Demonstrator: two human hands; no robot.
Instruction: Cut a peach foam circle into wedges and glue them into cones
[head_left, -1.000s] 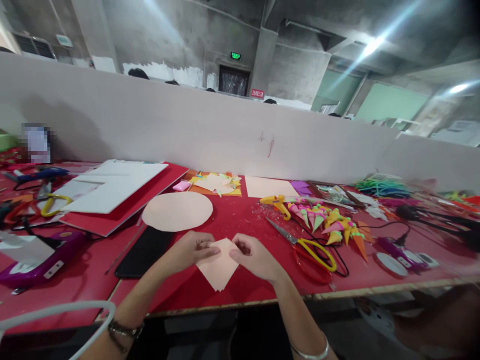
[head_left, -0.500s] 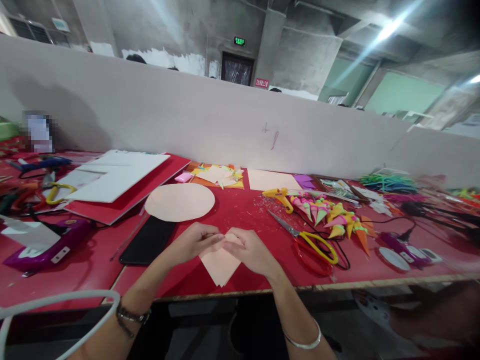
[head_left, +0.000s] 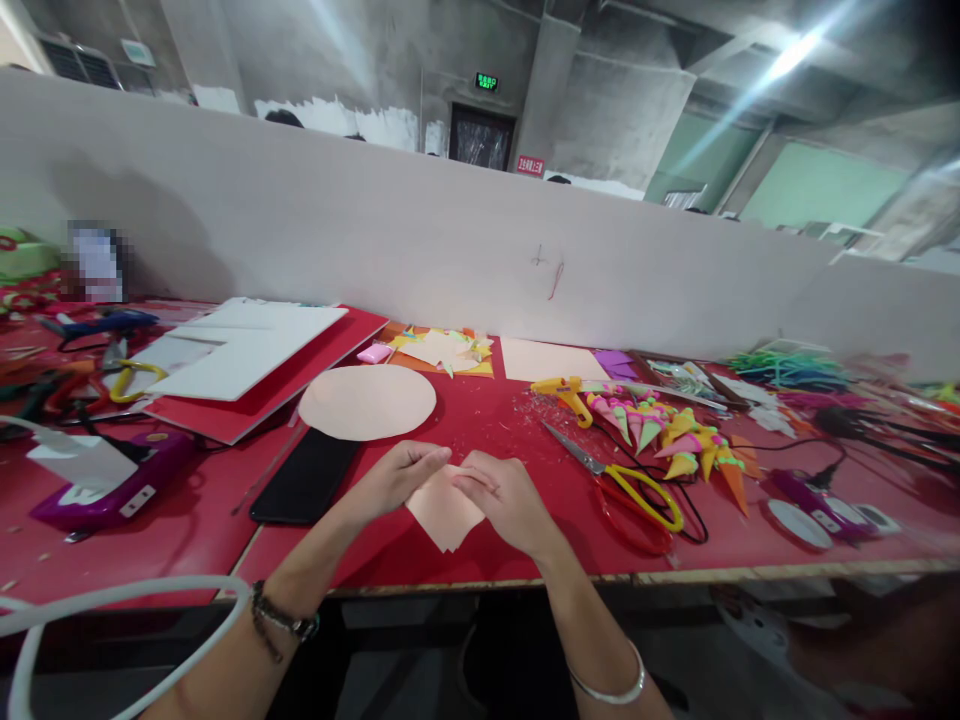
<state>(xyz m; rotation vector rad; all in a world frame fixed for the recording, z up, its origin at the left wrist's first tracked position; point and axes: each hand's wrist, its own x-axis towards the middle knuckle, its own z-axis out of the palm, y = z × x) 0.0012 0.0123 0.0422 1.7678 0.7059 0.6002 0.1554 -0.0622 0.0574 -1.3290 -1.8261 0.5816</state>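
Observation:
A folded piece of peach paper (head_left: 445,515) is pinched between both hands over the red tabletop, its layered corner pointing toward me. My left hand (head_left: 401,478) closes on its upper left side, thumb along the top. On the upper right side, my right hand (head_left: 501,498) grips it with curled fingers. The fingers cover the paper's far end. Behind my left hand lies a peach paper oval (head_left: 367,402), overlapping a black phone (head_left: 306,478). Right of my right hand rest scissors (head_left: 615,478) with yellow and red handles.
A yellow glue gun (head_left: 564,396) and several small colourful paper cones (head_left: 686,440) lie at the right. White boards (head_left: 255,345) are stacked at the left. Purple power strips (head_left: 124,490) stand on both sides. A pale partition (head_left: 420,250) closes off the table's back.
Both hands keep hold of the folded paper. Its near corner has risen slightly, away from the table's front edge, and the left thumb now lies straighter. The whole view has shifted a little.

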